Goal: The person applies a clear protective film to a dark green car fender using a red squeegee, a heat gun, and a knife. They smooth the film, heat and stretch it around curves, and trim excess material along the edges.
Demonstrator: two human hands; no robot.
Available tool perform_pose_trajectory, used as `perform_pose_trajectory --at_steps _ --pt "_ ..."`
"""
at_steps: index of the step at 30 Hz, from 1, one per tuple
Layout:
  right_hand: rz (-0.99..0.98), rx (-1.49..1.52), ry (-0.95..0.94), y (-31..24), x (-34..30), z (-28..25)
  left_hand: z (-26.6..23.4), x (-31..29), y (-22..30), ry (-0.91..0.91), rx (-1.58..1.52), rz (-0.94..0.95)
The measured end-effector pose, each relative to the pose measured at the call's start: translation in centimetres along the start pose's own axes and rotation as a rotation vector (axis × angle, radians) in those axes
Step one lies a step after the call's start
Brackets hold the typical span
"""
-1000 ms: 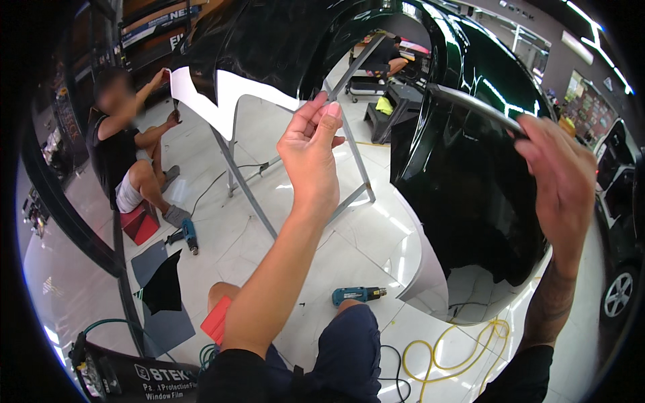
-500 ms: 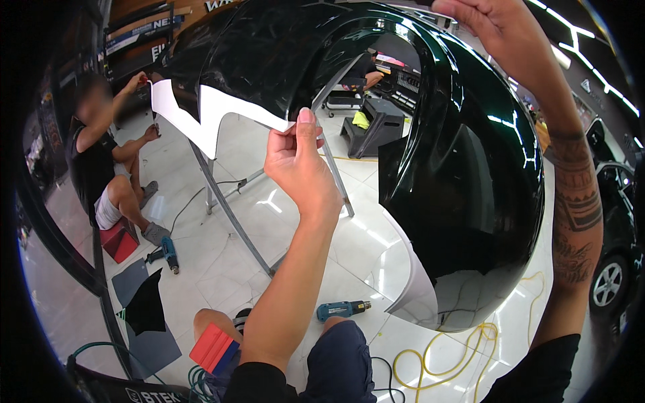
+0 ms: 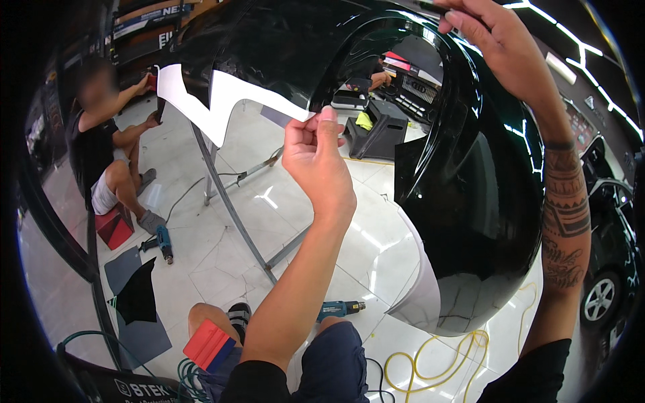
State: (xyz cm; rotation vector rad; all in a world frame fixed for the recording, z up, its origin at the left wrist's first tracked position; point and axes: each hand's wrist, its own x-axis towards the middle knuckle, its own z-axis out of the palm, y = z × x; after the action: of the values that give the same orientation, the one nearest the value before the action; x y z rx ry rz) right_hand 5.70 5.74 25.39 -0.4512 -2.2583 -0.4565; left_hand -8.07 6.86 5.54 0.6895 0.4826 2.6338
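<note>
A large glossy black car body panel (image 3: 477,221), seemingly a bumper, stretches across the upper middle and right. Along its lower left edge hangs black film, its white underside (image 3: 232,97) turned out. My left hand (image 3: 319,161) pinches a corner of this film between thumb and fingers, beside the panel's arched opening. Up at the top right, my right hand (image 3: 500,43) is closed at the panel's upper edge; a dark sliver shows at its fingertips, too little to name. Another loose flap (image 3: 420,282) with a pale underside hangs at the panel's lower end.
A person (image 3: 101,134) sits at the left, hands at the film's far end. Metal stand legs (image 3: 232,208) rise under the panel. Heat guns (image 3: 163,245), a yellow hose (image 3: 416,383) and film scraps (image 3: 138,295) lie on the floor. A red squeegee (image 3: 208,346) rests at my leg.
My left hand and the film corner sit slightly farther right in the picture. The right hand is a little lower. The whole view has shifted slightly.
</note>
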Motion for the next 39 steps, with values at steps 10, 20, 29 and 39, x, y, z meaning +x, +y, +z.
perform_pose_trajectory --at_steps 10,20,29,39 --pt "-0.111 -0.056 -0.127 3.5 4.9 3.8 -2.3 -0.4 1.8 -0.185 0.4 0.188" --pt "-0.203 -0.135 -0.045 4.3 5.4 4.5 3.5 10.8 5.7 -0.611 1.051 0.801" --pt "-0.038 0.109 -0.382 5.9 7.3 3.2 5.1 12.4 6.2 -0.78 1.1 0.771" --pt "0.172 0.259 -0.34 4.7 7.4 3.0 7.6 11.0 9.0 -0.792 1.243 0.751"
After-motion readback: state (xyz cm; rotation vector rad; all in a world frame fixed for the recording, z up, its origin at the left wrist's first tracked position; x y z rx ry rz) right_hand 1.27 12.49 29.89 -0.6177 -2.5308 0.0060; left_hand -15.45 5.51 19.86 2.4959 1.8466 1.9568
